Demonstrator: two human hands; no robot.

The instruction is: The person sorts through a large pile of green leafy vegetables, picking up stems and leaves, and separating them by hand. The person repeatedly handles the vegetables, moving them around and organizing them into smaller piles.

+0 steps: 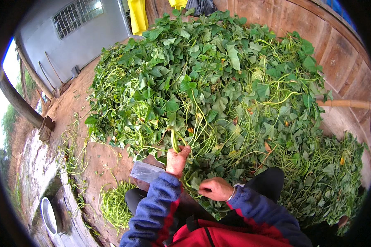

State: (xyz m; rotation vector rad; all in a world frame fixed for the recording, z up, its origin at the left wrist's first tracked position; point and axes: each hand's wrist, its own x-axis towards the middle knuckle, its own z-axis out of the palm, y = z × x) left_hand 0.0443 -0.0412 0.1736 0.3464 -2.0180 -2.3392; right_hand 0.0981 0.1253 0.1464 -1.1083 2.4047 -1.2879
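My left hand (pixel 176 162) grips thick green vine stems (pixel 174 140) at the front of a large heap of leafy vines (pixel 204 77), which look like sweet potato vines. Just left of that wrist lies a broad metal blade (pixel 147 171) with a small hole near its corner, like a cleaver's; the sleeve hides its other end. My right hand (pixel 218 189) is lower and to the right, fingers curled. A leaf (pixel 196 183) shows at its fingertips, but whether they pinch it is hidden. Beside my left knee, a small pile of leafless green stems (pixel 117 203) rests on the earth floor.
More vines (pixel 321 185) spread along my right side. A bamboo pole (pixel 346 103) juts from the wooden wall (pixel 337 58). At lower left stands a metal basin (pixel 49 216). Wooden posts (pixel 21 98) and long-handled tools (pixel 52 68) are farther left. Yellow cloth (pixel 138 17) hangs behind the heap.
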